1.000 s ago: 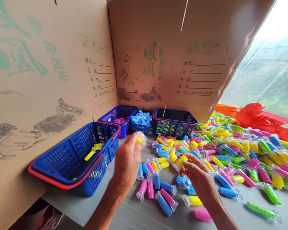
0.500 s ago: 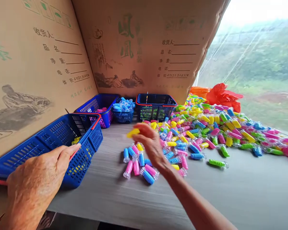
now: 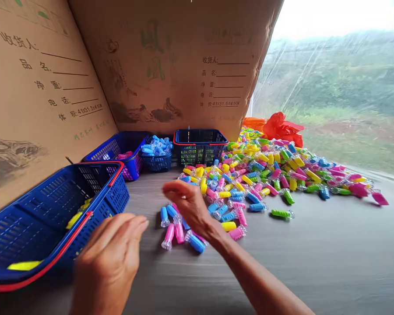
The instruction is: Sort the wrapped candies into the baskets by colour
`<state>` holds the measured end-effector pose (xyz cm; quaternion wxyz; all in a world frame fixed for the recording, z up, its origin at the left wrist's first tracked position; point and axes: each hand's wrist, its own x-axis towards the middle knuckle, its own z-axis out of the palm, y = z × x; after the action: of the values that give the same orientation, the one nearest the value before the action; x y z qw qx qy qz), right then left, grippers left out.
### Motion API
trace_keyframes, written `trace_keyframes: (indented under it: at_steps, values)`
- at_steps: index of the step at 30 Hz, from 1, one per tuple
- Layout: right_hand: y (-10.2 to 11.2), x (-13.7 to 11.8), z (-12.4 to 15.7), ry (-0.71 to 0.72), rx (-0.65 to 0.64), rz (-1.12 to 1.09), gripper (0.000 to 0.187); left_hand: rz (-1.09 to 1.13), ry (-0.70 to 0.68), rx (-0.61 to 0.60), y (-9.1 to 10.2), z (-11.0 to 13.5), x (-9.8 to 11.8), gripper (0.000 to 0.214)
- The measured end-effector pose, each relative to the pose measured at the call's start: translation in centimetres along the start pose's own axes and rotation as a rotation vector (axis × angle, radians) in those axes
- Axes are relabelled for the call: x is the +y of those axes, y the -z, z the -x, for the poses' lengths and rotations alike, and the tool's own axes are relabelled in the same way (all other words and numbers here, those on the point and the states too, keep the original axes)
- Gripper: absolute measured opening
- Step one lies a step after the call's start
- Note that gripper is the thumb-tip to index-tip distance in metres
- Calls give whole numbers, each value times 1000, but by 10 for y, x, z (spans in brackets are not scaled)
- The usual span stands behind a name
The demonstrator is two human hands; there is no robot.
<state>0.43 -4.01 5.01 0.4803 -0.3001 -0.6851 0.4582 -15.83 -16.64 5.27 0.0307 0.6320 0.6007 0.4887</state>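
My left hand (image 3: 113, 253) is raised beside the near blue basket (image 3: 36, 205), off its red-edged rim, fingers pressed together and somewhat blurred. No object shows in it. My right hand (image 3: 192, 208) hovers over a small group of wrapped pieces, its thumb and fingers curled but apart, with nothing visible between them. Under it lie blue pieces (image 3: 164, 216) and pink pieces (image 3: 168, 236), each with a clear crinkled wrapper end. Inside the near basket are a few yellow pieces (image 3: 74, 220) and another yellow piece (image 3: 24, 265) close to the front wall.
A large heap of mixed pieces (image 3: 276, 166) spreads across the right of the grey table (image 3: 282, 262). Along the cardboard (image 3: 170, 52) stand a blue basket with pink pieces (image 3: 138, 170), a small basket of blue pieces (image 3: 156, 163) and a dark basket (image 3: 200, 153). Red plastic bags (image 3: 284, 129) lie behind.
My left hand has let go of the basket rim and moved right. The yellow piece is gone from my right hand, and a yellow piece now shows in the near basket's front. The view shifted.
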Motion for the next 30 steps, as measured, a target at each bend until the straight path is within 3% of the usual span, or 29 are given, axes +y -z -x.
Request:
trace_keyframes:
  at_steps: [2, 4, 8, 14, 17, 21, 24, 27, 30]
  values:
    - [39, 18, 6, -20, 18, 366, 20, -69, -26, -87, -41, -24, 6, 16]
    - [62, 32, 11, -30, -86, 727, 26, -85, 43, -191, -80, -52, 0, 18]
    - [68, 47, 17, -16, -319, 1150, 24, 147, 286, -291, -136, -92, -16, 26]
    - [70, 46, 22, -12, -306, 1248, 20, 201, 353, -310, -166, -93, -14, 40]
    - [87, 46, 22, 25, -141, 1138, 18, 123, 337, -301, -170, -83, -10, 34]
    - [112, 56, 21, 49, 255, 730, 23, -325, 149, -426, -161, -76, 12, 7]
    - [121, 58, 20, -67, 426, 435, 33, -562, 33, -432, -134, -75, 40, 19]
    - [120, 48, 20, -211, 462, 279, 38, -637, -3, -263, -84, -72, 62, 14]
    - [116, 39, 21, -271, 464, 246, 43, -737, 47, -44, -17, -67, 64, 10]
